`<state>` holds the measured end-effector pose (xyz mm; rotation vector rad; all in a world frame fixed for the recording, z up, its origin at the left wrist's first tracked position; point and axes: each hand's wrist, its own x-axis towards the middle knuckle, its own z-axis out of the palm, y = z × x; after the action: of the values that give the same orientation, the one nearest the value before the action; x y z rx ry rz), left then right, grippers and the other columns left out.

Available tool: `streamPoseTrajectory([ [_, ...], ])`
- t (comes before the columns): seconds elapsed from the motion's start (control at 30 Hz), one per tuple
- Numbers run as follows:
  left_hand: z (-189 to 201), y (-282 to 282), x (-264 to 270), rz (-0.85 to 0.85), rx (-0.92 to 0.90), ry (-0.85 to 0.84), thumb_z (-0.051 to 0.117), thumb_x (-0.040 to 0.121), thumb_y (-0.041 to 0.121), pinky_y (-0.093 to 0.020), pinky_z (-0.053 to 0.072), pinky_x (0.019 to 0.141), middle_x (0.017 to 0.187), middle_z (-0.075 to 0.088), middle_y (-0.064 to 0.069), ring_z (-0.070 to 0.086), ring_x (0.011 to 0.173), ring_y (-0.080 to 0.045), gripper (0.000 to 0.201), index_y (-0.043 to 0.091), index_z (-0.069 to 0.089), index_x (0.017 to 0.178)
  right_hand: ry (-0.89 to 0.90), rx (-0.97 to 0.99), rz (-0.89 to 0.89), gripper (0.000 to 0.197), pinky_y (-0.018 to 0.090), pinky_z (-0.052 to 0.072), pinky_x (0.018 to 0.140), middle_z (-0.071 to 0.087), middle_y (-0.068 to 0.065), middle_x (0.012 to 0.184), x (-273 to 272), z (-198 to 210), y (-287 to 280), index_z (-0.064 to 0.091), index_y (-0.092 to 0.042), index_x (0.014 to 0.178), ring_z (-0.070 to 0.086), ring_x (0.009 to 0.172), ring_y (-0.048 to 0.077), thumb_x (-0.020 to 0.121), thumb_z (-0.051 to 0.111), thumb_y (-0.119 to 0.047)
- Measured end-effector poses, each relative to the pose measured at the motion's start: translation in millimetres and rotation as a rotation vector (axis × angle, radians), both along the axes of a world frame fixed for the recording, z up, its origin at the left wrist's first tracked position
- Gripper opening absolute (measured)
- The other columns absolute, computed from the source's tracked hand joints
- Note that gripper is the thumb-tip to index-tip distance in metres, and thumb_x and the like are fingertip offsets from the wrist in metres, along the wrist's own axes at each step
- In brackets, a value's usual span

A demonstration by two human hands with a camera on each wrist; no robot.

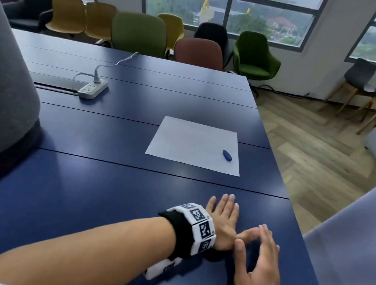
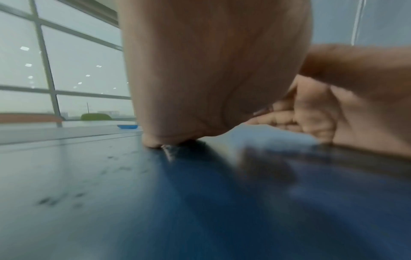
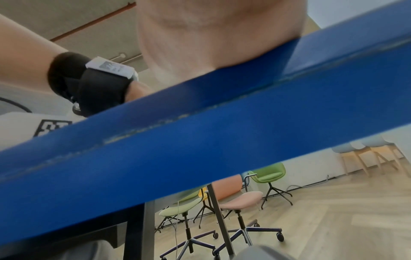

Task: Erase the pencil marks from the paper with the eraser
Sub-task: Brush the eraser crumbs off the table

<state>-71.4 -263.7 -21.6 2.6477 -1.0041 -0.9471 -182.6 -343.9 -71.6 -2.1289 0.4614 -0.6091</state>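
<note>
A white sheet of paper (image 1: pixel 195 144) lies flat on the dark blue table (image 1: pixel 106 179), out past both hands. A small blue eraser (image 1: pixel 227 155) rests on the sheet near its right front corner; the left wrist view shows the eraser (image 2: pixel 127 126) far off. No pencil marks can be made out on the paper. My left hand (image 1: pixel 222 217) lies flat on the table near its front edge, fingers straight. My right hand (image 1: pixel 260 257) rests beside it, fingers relaxed, its thumb meeting the left thumb. Neither hand holds anything.
A white power strip (image 1: pixel 93 88) with its cable sits at the far left of the table. A large grey padded object (image 1: pixel 2 86) rises at the left. The table's right edge (image 1: pixel 273 152) runs just past the paper. Chairs line the far side.
</note>
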Motion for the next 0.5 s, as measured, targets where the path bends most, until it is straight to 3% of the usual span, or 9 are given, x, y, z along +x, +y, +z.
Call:
streamPoseTrajectory([
  [0.03,5,-2,-3,-0.005,-0.032,0.051,-0.025,0.03,0.093,-0.039,-0.016,0.118,0.158,-0.027,-0.006,-0.028,0.143,-0.016,0.148,0.009,-0.016,0.152,-0.045,0.038,-0.017,0.111,0.045,0.022,0.119,0.038,-0.005,0.15,-1,1,-1,0.04,-0.014,0.145,0.021,0.138,-0.007,0.069,0.026,-0.092],
  [0.07,10,1,-4,0.0,-0.061,0.093,-0.017,0.042,0.093,-0.038,-0.014,0.119,0.159,-0.025,-0.006,-0.025,0.145,-0.015,0.139,0.009,-0.015,0.153,-0.086,0.061,-0.035,0.106,0.049,0.027,0.117,0.042,-0.004,0.148,-2,2,-1,0.044,-0.012,0.143,0.028,0.138,0.0,0.072,0.029,-0.089],
  [0.13,16,22,-6,0.041,-0.076,0.064,0.006,0.079,0.082,-0.037,-0.01,0.12,0.159,-0.025,-0.008,-0.024,0.145,-0.017,0.107,0.008,-0.016,0.152,-0.141,0.091,-0.068,0.09,0.05,0.031,0.115,0.046,-0.004,0.145,-4,4,-1,0.049,-0.013,0.14,0.036,0.138,0.011,0.079,0.035,-0.078],
  [0.17,15,40,-7,0.07,-0.056,-0.001,0.014,0.089,0.074,-0.037,-0.009,0.12,0.158,-0.027,-0.01,-0.025,0.145,-0.019,0.097,0.007,-0.018,0.152,-0.149,0.115,-0.078,0.082,0.048,0.031,0.115,0.047,-0.004,0.145,-6,4,-1,0.05,-0.015,0.139,0.038,0.139,0.015,0.081,0.038,-0.071],
  [0.2,12,64,-9,0.106,-0.02,-0.067,0.014,0.09,0.073,-0.037,-0.01,0.12,0.157,-0.029,-0.01,-0.027,0.144,-0.02,0.096,0.006,-0.02,0.151,-0.148,0.135,-0.08,0.077,0.045,0.031,0.115,0.048,-0.004,0.145,-7,5,-2,0.051,-0.017,0.138,0.038,0.14,0.019,0.081,0.038,-0.066],
  [0.27,0,121,-18,0.238,0.059,-0.155,-0.005,0.07,0.086,-0.035,-0.013,0.118,0.152,-0.037,-0.007,-0.032,0.141,-0.019,0.113,0.007,-0.024,0.149,-0.136,0.165,-0.06,0.075,0.036,0.03,0.113,0.048,-0.004,0.145,-9,6,-1,0.05,-0.018,0.139,0.036,0.141,0.021,0.08,0.036,-0.063],
  [0.33,-11,177,-34,0.472,0.157,-0.172,-0.019,0.056,0.086,-0.035,-0.014,0.118,0.146,-0.041,-0.003,-0.035,0.139,-0.018,0.121,0.007,-0.027,0.148,-0.123,0.186,-0.046,0.076,0.03,0.028,0.111,0.047,-0.005,0.147,-10,7,1,0.05,-0.019,0.139,0.033,0.142,0.019,0.079,0.035,-0.064],
  [0.43,-20,224,-57,0.757,0.319,-0.189,-0.014,0.064,0.076,-0.043,-0.009,0.119,0.143,-0.043,-0.003,-0.03,0.143,-0.023,0.112,0.005,-0.023,0.149,-0.107,0.176,-0.027,0.076,0.033,0.029,0.112,0.046,-0.007,0.147,-10,6,2,0.048,-0.021,0.14,0.032,0.143,0.019,0.081,0.034,-0.067],
  [0.5,-20,215,-63,0.817,0.337,-0.196,-0.025,0.064,0.081,-0.046,-0.009,0.119,0.153,-0.034,-0.011,-0.025,0.146,-0.027,0.117,0.002,-0.018,0.151,-0.097,0.15,-0.009,0.076,0.034,0.031,0.111,0.046,-0.007,0.147,-10,5,2,0.047,-0.021,0.14,0.034,0.142,0.02,0.082,0.032,-0.068],
])
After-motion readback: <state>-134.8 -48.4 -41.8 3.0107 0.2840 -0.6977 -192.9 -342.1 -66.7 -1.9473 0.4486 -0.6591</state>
